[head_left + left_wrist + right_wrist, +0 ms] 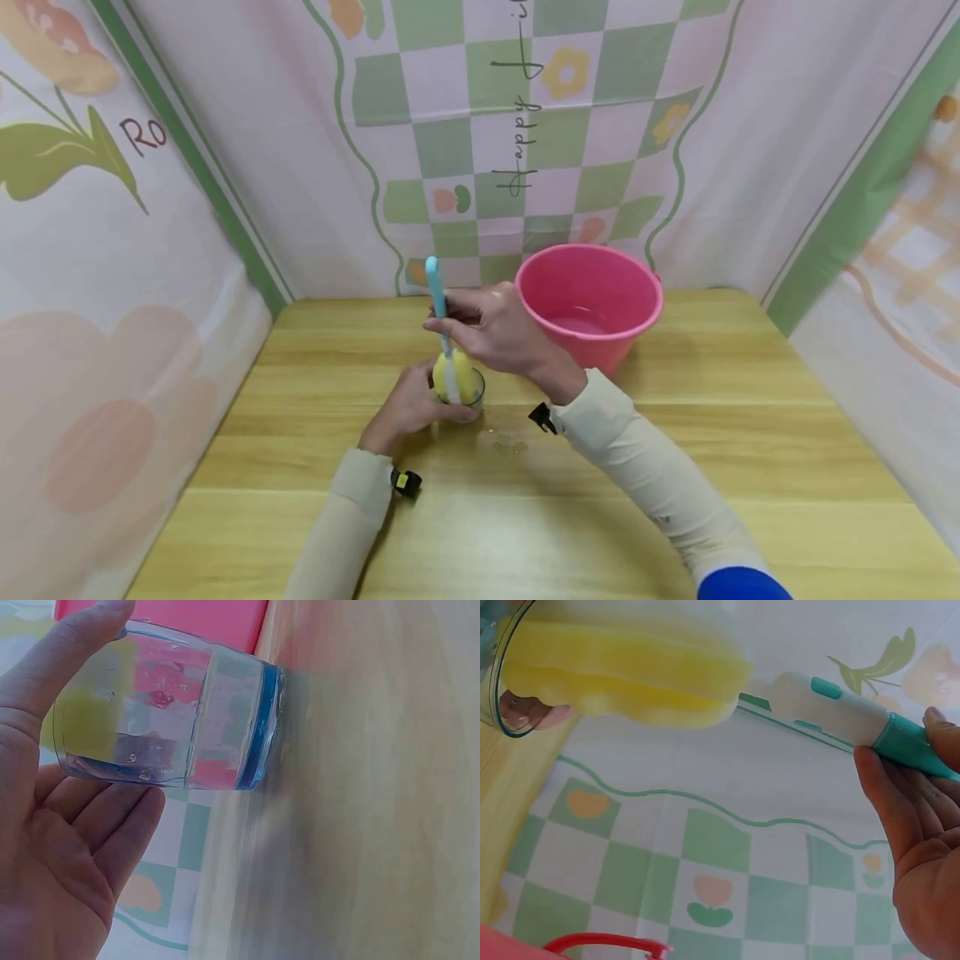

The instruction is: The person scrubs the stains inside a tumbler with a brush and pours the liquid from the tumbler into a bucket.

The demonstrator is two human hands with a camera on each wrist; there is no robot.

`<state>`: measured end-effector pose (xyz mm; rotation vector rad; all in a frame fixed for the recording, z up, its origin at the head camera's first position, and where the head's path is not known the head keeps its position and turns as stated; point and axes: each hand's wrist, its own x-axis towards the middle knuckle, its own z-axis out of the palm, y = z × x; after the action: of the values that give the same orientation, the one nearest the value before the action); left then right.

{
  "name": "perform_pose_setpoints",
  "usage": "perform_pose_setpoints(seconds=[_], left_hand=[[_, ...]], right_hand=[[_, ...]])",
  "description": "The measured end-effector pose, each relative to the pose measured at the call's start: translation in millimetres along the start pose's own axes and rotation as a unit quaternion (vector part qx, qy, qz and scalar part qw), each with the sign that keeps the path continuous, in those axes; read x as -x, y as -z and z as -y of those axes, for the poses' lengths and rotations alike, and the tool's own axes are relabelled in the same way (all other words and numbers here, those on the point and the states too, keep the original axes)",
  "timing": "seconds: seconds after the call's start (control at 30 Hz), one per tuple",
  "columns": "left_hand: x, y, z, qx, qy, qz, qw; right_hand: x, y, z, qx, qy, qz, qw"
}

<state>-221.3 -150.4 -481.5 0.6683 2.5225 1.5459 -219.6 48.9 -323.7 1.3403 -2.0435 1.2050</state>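
Note:
My left hand [417,402] holds a clear drinking glass [169,712] round its upper part, with thumb and fingers on either side. Water drops cling to the glass, and its thick base stands on the table. In my right hand [498,327] is the turquoise and white handle [907,742] of a sponge bottle brush, pinched between thumb and fingers. The brush's yellow sponge head [454,379] sits at the mouth of the glass, partly inside it. In the right wrist view the sponge [630,667] enters past the rim.
A pink bucket [630,329] stands at the back of the wooden table [675,517], right of the glass, with some liquid apparently in it. Small water drops [510,447] lie on the table near the glass. Printed cloth [255,125] hangs behind and on both sides.

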Motion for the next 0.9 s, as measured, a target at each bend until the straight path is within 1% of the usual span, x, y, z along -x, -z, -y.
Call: perform_pose_setpoints(seconds=[0.07,0.17,0.23,0.33,0.43,0.5,0.6,0.73,0.83,0.9], left_hand=[[0.5,0.3,-0.3,-0.008,0.001,-0.001,1.0],[1.3,0.5,-1.4,-0.008,0.003,0.0,1.0],[1.6,0.6,-2.5,-0.007,0.007,0.001,0.9999],[1.8,0.7,-4.1,-0.002,0.015,0.001,0.9999],[1.7,0.4,-5.4,-0.004,0.026,0.002,0.9997],[1.3,0.1,-5.8,-0.007,0.033,0.003,0.9994],[0.8,0.0,-6.2,-0.009,0.042,0.003,0.9991],[0.7,0.2,-6.4,-0.005,0.04,0.002,0.9992],[0.4,0.4,-5.6,0.0,0.029,0.003,0.9996],[0.5,0.4,-4.8,0.004,0.021,0.003,0.9998]], right_hand=[[-2.1,-2.7,-3.4,0.007,0.008,0.002,1.0],[-2.0,-6.0,-11.6,0.009,0.001,-0.001,1.0],[0.1,-6.4,-16.3,0.015,-0.014,0.001,1.0],[6.0,-5.6,-22.7,0.017,-0.049,-0.001,0.999],[13.0,-1.2,-23.6,0.011,-0.072,-0.019,0.997],[17.1,2.7,-22.3,0.005,-0.078,-0.036,0.996],[20.7,7.7,-18.5,-0.003,-0.082,-0.052,0.995],[20.2,9.2,-11.3,-0.021,-0.084,-0.052,0.995],[16.1,6.2,-4.7,-0.026,-0.069,-0.043,0.996],[11.8,3.0,-1.2,-0.023,-0.05,-0.032,0.998]])
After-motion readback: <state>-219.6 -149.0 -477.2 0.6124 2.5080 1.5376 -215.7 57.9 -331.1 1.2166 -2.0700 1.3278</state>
